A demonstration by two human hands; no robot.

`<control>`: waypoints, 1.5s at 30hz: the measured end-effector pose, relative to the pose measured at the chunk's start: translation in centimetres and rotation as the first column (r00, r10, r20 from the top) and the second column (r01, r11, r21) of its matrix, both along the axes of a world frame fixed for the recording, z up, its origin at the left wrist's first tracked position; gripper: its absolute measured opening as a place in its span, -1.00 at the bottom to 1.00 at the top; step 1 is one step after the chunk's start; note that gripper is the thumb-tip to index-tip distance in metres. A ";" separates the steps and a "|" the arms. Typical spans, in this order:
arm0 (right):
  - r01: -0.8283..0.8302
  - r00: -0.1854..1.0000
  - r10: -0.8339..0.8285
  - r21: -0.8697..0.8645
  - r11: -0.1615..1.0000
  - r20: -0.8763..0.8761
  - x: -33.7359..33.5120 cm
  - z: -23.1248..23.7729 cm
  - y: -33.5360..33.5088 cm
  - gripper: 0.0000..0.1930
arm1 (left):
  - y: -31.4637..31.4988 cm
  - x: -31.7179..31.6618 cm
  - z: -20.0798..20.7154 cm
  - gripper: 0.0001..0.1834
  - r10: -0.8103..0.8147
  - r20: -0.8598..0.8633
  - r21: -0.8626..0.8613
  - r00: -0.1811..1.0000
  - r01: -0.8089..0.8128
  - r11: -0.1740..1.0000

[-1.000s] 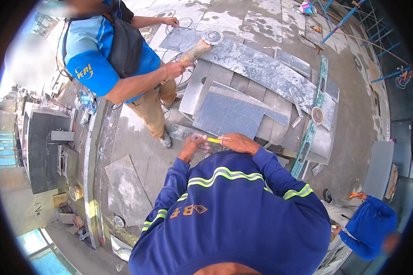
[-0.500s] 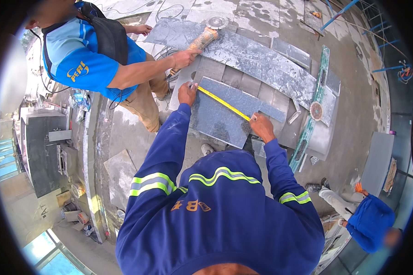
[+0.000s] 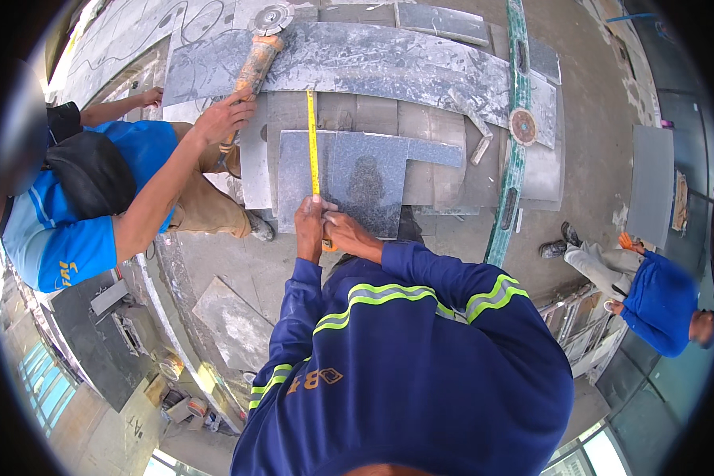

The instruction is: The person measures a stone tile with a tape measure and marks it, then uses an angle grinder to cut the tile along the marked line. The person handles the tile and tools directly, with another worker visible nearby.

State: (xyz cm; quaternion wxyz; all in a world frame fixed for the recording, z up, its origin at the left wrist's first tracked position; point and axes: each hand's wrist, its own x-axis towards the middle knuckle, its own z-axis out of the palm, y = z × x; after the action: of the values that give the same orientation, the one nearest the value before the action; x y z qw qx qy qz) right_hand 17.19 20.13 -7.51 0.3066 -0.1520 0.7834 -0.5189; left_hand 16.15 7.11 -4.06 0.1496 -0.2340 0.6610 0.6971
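At the left of the frame, a co-worker in a blue shirt (image 3: 147,147) with lettering on the sleeve holds an angle grinder (image 3: 251,75). Left of centre, the person's left hand (image 3: 309,224), the nearer one to the yellow tape blade (image 3: 313,147), pinches its lower end between the fingers. The blade runs up the frame from there, over the blue-grey slab (image 3: 373,182) to the lower edge of the long grey slab (image 3: 389,63), roughly square to it; its markings are too small to read. Below, the navy sweatshirt (image 3: 420,381) carries orange lettering. Just right, the right hand (image 3: 353,236) touches the left, fingers curled; I cannot tell whether they grip the orange tape case (image 3: 329,246). Farther right, a green level (image 3: 518,79) crosses the slabs.
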 end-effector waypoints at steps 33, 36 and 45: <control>0.962 0.260 -0.754 0.231 0.147 -0.603 -16.9 3.1 44.4 -0.32 | -8.8 2.1 0.3 -0.38 0.100 0.329 -0.539 0.939 0.099 0.837; 0.970 0.225 -0.716 0.082 0.229 -0.661 -19.2 8.5 38.0 -0.48 | -8.0 2.5 1.4 -0.40 0.143 0.336 -0.579 0.931 0.085 0.811; 0.390 0.905 -0.398 -0.080 0.917 -0.150 -25.6 12.3 7.4 -0.56 | -8.1 1.5 0.7 -0.39 0.190 0.502 -0.644 0.844 0.218 0.733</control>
State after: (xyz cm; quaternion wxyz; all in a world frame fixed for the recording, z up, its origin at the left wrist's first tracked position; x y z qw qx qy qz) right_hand -8.41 27.49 4.84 0.1266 -0.0401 0.8075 -0.5747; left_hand 17.66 -0.96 -3.37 0.2374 -0.4518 0.8017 0.3111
